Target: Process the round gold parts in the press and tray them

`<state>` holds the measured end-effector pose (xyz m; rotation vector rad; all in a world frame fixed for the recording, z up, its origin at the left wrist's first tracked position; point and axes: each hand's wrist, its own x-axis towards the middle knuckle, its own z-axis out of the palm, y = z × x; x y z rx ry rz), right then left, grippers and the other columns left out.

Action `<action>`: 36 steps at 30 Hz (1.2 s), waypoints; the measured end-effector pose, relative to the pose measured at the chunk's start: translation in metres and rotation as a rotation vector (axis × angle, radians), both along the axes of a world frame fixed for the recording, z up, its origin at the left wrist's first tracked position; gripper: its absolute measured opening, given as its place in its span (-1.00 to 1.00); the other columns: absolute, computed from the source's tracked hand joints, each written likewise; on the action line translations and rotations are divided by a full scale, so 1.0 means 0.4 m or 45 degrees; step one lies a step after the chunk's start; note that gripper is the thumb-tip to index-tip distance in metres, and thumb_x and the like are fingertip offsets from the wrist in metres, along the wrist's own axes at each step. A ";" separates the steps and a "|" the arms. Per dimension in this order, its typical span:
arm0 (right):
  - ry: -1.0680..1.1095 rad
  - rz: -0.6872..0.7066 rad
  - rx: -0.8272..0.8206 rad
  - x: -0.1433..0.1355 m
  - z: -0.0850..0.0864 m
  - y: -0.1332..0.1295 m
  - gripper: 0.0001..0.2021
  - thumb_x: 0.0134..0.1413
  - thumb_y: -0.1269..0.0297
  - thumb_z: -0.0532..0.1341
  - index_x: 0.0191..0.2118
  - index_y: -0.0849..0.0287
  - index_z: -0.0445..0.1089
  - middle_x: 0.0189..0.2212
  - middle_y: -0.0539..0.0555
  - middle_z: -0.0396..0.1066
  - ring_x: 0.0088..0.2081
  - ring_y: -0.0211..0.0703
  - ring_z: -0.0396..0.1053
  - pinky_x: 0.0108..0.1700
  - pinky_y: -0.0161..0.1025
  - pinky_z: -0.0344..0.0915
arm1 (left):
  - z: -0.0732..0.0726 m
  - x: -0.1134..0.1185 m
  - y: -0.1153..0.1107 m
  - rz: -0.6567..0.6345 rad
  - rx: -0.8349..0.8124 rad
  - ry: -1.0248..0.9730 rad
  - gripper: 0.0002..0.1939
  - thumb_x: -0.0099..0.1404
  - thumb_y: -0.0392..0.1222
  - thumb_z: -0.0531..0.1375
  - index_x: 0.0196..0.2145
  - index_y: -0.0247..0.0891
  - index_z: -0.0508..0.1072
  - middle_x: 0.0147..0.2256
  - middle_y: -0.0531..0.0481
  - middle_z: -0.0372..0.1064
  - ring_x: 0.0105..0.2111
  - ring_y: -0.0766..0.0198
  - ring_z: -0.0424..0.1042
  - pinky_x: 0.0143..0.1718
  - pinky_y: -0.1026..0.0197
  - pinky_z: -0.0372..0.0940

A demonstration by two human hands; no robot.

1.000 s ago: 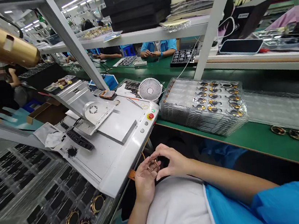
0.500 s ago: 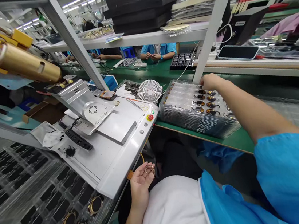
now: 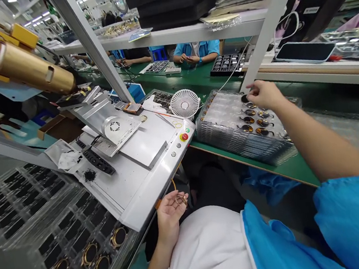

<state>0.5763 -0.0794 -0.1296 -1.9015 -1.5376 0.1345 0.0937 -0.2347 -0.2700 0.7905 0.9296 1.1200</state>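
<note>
Fingertips of the right hand (image 3: 265, 93) meet above the desk (image 3: 300, 175), near the far edge of the tray stack (image 3: 222, 107), at a dark round piece (image 3: 244, 98); a pinch cannot be confirmed. The left hand (image 3: 168, 212) clasps a gold ring frame (image 3: 180, 199) off the desk. Straight lifting by the rim should protect neighbouring pieces (image 3: 264, 131). A shelf post (image 3: 256, 65) behind the stack restricts access; a fan (image 3: 184, 103) stands beside its left edge.

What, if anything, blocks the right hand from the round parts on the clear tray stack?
Nothing visible: the right hand is over the clear tray stack, fingertips right by the farthest visible round parts. The shelf post stands just beyond, not between.
</note>
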 end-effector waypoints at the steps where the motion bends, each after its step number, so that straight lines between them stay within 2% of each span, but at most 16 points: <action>1: 0.168 0.064 0.002 -0.051 -0.016 -0.024 -0.64 0.09 0.56 0.27 0.03 0.23 0.47 -0.42 0.07 0.44 -0.44 -0.22 0.38 -0.22 -0.17 0.35 | 0.010 0.003 0.003 -0.027 0.013 0.003 -0.51 0.08 -0.15 0.54 -0.05 -0.25 0.57 -0.08 -0.19 0.61 -0.03 -0.01 0.63 0.07 -0.04 0.49; 3: 0.555 0.358 -0.125 -0.182 -0.061 -0.078 -0.46 0.12 0.43 0.29 0.25 0.14 0.37 -0.36 0.02 0.44 -0.46 -0.19 0.43 -0.32 -0.18 0.43 | 0.039 0.015 0.011 -0.123 0.065 0.020 -0.48 0.07 -0.17 0.55 -0.02 -0.23 0.57 0.01 -0.23 0.58 -0.04 0.00 0.63 0.01 0.01 0.51; 4: 0.749 0.535 -0.182 -0.257 -0.087 -0.106 -0.43 0.12 0.34 0.31 0.28 0.11 0.36 -0.33 0.01 0.44 -0.45 -0.17 0.46 -0.35 -0.16 0.47 | 0.057 0.023 0.015 -0.181 0.106 0.025 -0.45 0.05 -0.18 0.56 0.01 -0.21 0.57 0.09 -0.26 0.53 -0.06 0.00 0.63 -0.03 0.03 0.52; 7: 1.162 0.949 -0.399 -0.478 -0.163 -0.187 -0.51 0.17 0.13 0.34 0.19 0.12 0.46 -0.37 0.00 0.45 -0.44 -0.16 0.47 -0.34 -0.11 0.55 | 0.101 0.049 0.025 -0.345 0.255 0.027 -0.29 -0.03 -0.24 0.59 0.10 -0.12 0.55 0.37 -0.31 0.22 -0.08 -0.01 0.64 -0.13 0.05 0.54; 9: 1.336 1.008 -0.440 -0.591 -0.203 -0.226 -0.54 0.18 0.05 0.35 0.13 0.16 0.50 -0.39 0.02 0.47 -0.44 -0.19 0.47 -0.30 -0.12 0.56 | 0.114 0.060 0.026 -0.381 0.301 0.028 -0.20 -0.07 -0.28 0.60 0.15 -0.06 0.53 0.46 -0.28 0.03 -0.06 -0.05 0.63 -0.15 0.04 0.54; 10: 1.385 0.980 -0.420 -0.633 -0.218 -0.240 -0.55 0.18 0.03 0.36 0.10 0.17 0.51 -0.38 0.03 0.48 -0.43 -0.19 0.46 -0.30 -0.13 0.55 | 0.114 0.061 0.024 -0.374 0.300 0.032 -0.16 -0.08 -0.29 0.60 0.18 -0.04 0.51 0.46 -0.27 0.02 -0.05 -0.06 0.63 -0.16 0.04 0.55; 12: 1.349 0.885 -0.313 -0.685 -0.238 -0.256 -0.60 0.18 0.03 0.36 0.02 0.19 0.55 -0.35 0.07 0.49 -0.39 -0.18 0.46 -0.32 -0.17 0.53 | 0.107 0.054 0.016 -0.323 0.264 0.035 -0.13 -0.07 -0.28 0.60 0.21 -0.05 0.49 0.41 -0.28 0.14 -0.03 -0.06 0.63 -0.16 0.06 0.54; 15: 1.004 0.899 -0.091 -0.701 -0.246 -0.260 -0.73 0.21 0.17 0.33 -0.04 0.16 0.59 -0.23 0.15 0.47 -0.27 -0.12 0.46 -0.31 -0.20 0.48 | 0.093 0.029 0.000 -0.308 0.171 0.030 -0.14 -0.04 -0.24 0.60 0.22 -0.16 0.47 0.16 -0.31 0.45 -0.05 -0.07 0.63 -0.16 0.07 0.52; 18: 0.717 1.122 0.015 -0.686 -0.240 -0.257 -0.71 0.25 0.33 0.25 0.04 0.08 0.59 -0.16 0.16 0.45 -0.22 -0.11 0.45 -0.31 -0.21 0.46 | 0.087 0.006 -0.009 -0.389 0.102 0.016 -0.13 -0.04 -0.23 0.61 0.22 -0.23 0.44 -0.11 -0.24 0.60 -0.09 -0.05 0.64 -0.14 0.06 0.50; 19: 0.684 1.190 0.017 -0.681 -0.239 -0.257 -0.70 0.27 0.35 0.22 0.04 0.05 0.60 -0.16 0.16 0.44 -0.22 -0.12 0.45 -0.31 -0.20 0.46 | 0.087 0.000 -0.010 -0.390 0.093 0.000 -0.13 -0.05 -0.22 0.61 0.21 -0.21 0.45 -0.11 -0.23 0.60 -0.10 -0.05 0.65 -0.13 0.06 0.50; 21: 0.683 1.253 0.015 -0.677 -0.239 -0.258 -0.74 0.31 0.35 0.19 -0.05 0.03 0.63 -0.15 0.15 0.45 -0.23 -0.13 0.46 -0.28 -0.19 0.47 | 0.088 -0.006 -0.012 -0.339 0.076 -0.052 -0.11 -0.09 -0.17 0.63 0.19 -0.14 0.46 0.06 -0.25 0.54 -0.12 -0.03 0.65 -0.14 0.07 0.49; 24: 0.743 1.214 0.011 -0.679 -0.244 -0.265 -0.81 0.34 0.29 0.21 -0.20 0.07 0.61 -0.16 0.14 0.44 -0.26 -0.15 0.45 -0.29 -0.19 0.46 | 0.085 -0.008 -0.017 -0.258 0.036 -0.143 -0.06 -0.16 0.00 0.64 0.18 -0.09 0.47 0.26 -0.28 0.37 -0.16 -0.03 0.66 -0.16 0.08 0.49; 26: 0.740 1.202 0.009 -0.682 -0.244 -0.272 -0.83 0.33 0.26 0.23 -0.28 0.11 0.56 -0.17 0.13 0.43 -0.26 -0.15 0.43 -0.30 -0.20 0.45 | 0.079 -0.007 -0.019 -0.256 -0.007 -0.167 -0.05 -0.16 0.05 0.64 0.18 -0.15 0.48 0.17 -0.28 0.46 -0.17 -0.02 0.67 -0.15 0.09 0.48; 29: 0.624 1.277 0.033 -0.681 -0.233 -0.266 -0.86 0.30 0.27 0.26 -0.32 0.13 0.47 -0.13 0.16 0.39 -0.15 -0.09 0.43 -0.16 -0.15 0.45 | 0.066 -0.005 -0.019 -0.234 -0.049 -0.185 -0.09 -0.12 0.02 0.63 0.17 -0.26 0.49 -0.14 -0.18 0.61 -0.16 -0.01 0.66 -0.13 0.11 0.46; 32: 0.510 1.267 0.055 -0.678 -0.207 -0.214 -0.88 0.30 0.26 0.25 -0.30 0.13 0.38 -0.15 0.16 0.38 -0.13 -0.06 0.41 -0.06 -0.10 0.41 | 0.056 -0.006 -0.014 -0.172 -0.054 -0.218 -0.13 -0.09 -0.01 0.62 0.15 -0.30 0.51 -0.24 -0.13 0.63 -0.14 0.01 0.66 -0.10 0.12 0.45; 36: 0.668 0.959 -0.167 -0.693 -0.169 -0.072 -0.80 0.30 0.18 0.25 -0.27 0.09 0.22 -0.49 -0.02 0.34 -0.46 -0.19 0.31 -0.35 -0.25 0.30 | 0.055 -0.010 -0.017 -0.141 -0.021 -0.207 -0.12 -0.09 0.02 0.62 0.16 -0.30 0.51 -0.19 -0.18 0.64 -0.13 -0.03 0.66 -0.10 0.09 0.45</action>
